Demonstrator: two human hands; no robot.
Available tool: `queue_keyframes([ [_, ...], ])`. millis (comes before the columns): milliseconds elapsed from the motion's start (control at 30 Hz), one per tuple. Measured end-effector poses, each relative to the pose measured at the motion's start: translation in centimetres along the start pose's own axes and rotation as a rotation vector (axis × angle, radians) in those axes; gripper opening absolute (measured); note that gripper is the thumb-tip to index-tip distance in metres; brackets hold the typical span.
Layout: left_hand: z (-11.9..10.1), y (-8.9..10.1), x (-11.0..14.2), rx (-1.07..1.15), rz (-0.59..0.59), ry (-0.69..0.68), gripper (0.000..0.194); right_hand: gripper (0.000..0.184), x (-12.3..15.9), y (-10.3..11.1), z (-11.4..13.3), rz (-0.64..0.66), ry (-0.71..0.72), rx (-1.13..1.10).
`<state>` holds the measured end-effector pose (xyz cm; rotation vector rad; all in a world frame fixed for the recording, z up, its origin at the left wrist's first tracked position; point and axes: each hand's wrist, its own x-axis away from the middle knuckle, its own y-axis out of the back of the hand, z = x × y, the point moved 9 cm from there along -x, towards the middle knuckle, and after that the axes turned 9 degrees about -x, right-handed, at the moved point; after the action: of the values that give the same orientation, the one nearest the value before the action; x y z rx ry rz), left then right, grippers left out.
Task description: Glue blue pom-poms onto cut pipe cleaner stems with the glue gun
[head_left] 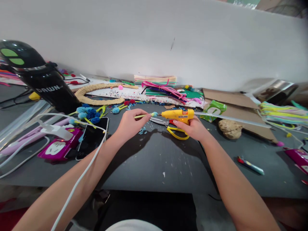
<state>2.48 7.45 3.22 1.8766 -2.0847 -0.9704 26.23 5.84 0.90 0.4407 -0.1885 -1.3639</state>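
My right hand (193, 127) is wrapped round a yellow hot glue gun (176, 114), with a long clear glue stick (231, 119) running out of its back to the right. Between the fingers of my left hand (133, 123) is a pale green pipe cleaner stem (141, 116) with a small light-blue tuft (154, 114) at its end. The gun's nozzle points left and is at or very near this tuft; contact I cannot make out. Below the gun lie scissors (178, 133) with yellow handles, beside small blue scraps (142, 130).
At left stand a black bottle (51, 83), a magenta power strip (61, 146), a phone (92, 138) and blue pompom stems (90, 114). A white cable (80, 178) crosses my left forearm. Cardboard (250, 120), a tan lump (230, 129) and a lighter (250, 165) lie at right.
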Motion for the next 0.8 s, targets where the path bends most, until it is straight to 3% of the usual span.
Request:
queue_keyframes([
  [200,-0.1,0.2,0.1,0.046,-0.005,0.014,0.034,0.045,-0.1,2.7,0.4,-0.097,-0.033,0.222],
  [367,-0.4,0.2,0.1,0.062,0.005,0.017,0.034,0.053,-0.1,6.7,-3.4,-0.247,-0.207,0.339],
  [533,-0.3,0.3,0.0,0.059,-0.002,0.011,0.034,0.053,-0.4,7.6,-6.2,-0.218,-0.253,0.366],
  [700,-0.3,0.7,0.0,0.037,-0.017,0.010,0.038,0.055,-0.3,8.1,-6.2,-0.167,-0.283,0.420],
  [800,-0.4,0.9,-0.1,0.027,-0.028,0.018,0.038,0.055,0.7,10.2,-6.5,-0.171,-0.368,0.542],
])
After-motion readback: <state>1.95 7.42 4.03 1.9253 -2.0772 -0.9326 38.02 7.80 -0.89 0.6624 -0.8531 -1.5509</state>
